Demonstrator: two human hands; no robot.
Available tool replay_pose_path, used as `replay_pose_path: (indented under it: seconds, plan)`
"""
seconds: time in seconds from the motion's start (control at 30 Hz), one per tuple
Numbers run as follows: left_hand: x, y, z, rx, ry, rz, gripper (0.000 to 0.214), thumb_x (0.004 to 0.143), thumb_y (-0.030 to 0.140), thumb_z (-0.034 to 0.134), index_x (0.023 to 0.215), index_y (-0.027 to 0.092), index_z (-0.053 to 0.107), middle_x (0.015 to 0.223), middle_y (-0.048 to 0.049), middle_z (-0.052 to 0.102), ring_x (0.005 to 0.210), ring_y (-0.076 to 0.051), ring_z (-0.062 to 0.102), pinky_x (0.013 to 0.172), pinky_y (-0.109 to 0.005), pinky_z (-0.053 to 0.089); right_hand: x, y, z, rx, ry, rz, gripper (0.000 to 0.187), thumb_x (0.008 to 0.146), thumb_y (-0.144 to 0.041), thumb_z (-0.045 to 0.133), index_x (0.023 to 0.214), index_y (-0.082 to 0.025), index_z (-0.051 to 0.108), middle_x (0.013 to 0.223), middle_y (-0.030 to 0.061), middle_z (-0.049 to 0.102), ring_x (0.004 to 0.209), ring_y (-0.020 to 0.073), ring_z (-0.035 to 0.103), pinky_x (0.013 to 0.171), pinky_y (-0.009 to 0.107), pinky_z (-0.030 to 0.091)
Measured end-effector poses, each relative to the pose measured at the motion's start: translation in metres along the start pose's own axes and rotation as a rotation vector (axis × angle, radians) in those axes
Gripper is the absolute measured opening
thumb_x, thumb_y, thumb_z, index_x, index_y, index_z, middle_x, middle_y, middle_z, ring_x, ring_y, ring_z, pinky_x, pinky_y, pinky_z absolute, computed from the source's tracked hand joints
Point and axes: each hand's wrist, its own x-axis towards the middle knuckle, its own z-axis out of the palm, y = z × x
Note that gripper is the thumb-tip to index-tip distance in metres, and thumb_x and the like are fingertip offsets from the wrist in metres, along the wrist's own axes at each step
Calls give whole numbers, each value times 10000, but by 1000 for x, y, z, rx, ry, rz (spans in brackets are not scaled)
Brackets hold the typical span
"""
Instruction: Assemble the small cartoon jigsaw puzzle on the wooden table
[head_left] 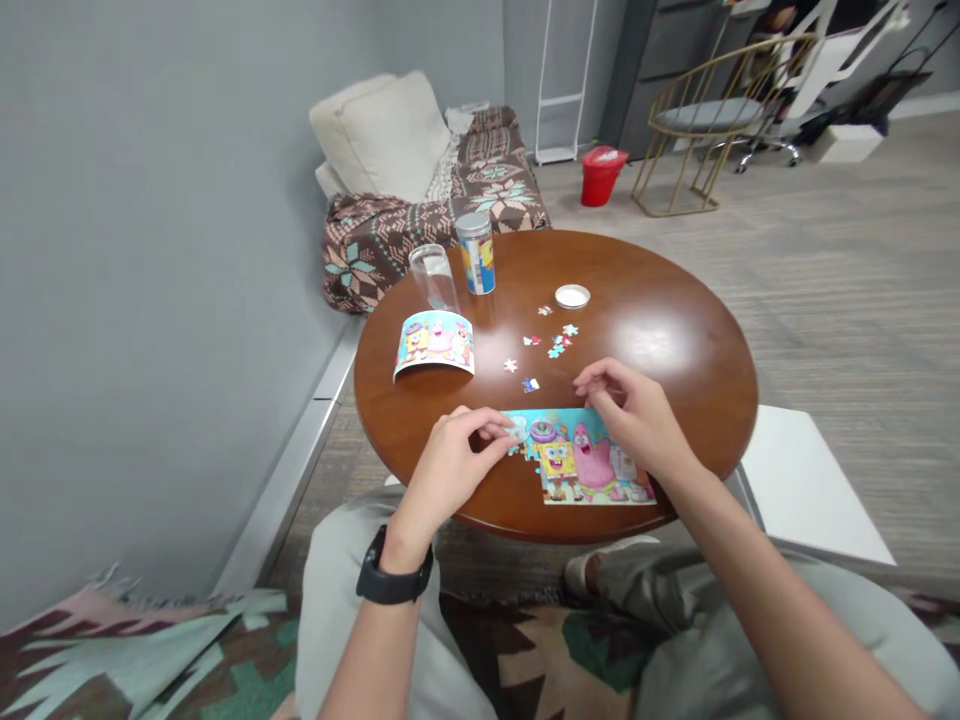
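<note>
A partly assembled jigsaw puzzle (594, 455) with yellow and pink cartoon characters lies near the table's front edge, its lower left portion unfilled. My left hand (459, 455) is at its upper left corner, thumb and fingers closed on a light blue puzzle piece (517, 428) there. Over the upper right edge hovers my right hand (634, 410), fingers curved and thumb apart, with nothing visible in them. Several loose puzzle pieces (559, 345) are scattered beyond the puzzle, a dark blue one (530, 385) being closest. A curved picture sheet (435, 342) with the same characters stands to the left.
On the round wooden table (675, 310) are a clear plastic container (433, 278), a printed can (477, 255) and a round lid (572, 296). Behind stand a covered sofa (495, 170), a red bin (601, 177) and a gold-framed chair (705, 120). A person sits farther back.
</note>
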Motion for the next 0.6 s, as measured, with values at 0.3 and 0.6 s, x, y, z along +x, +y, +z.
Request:
replay_pose_path:
  seconds: [0.3,0.6]
  plan:
    - [-9,-5,4,134,119,104,135,893,258,588,824,227,700,790,-19,659,787,-184,570,766,-337,439,-2,1,-1,-29,-19,7,127,832,-220,510,843,-194,633,773,33,668,661,153,599,626,284,463]
    - [-8,-7,-8,246,-54,166,118,790,272,707,899,228,698,826,-3,602,798,-179,548,781,-344,411,-1,0,-1,-34,-21,16,128,831,-202,514,847,-190,641,762,27,659,653,145,593,615,274,457]
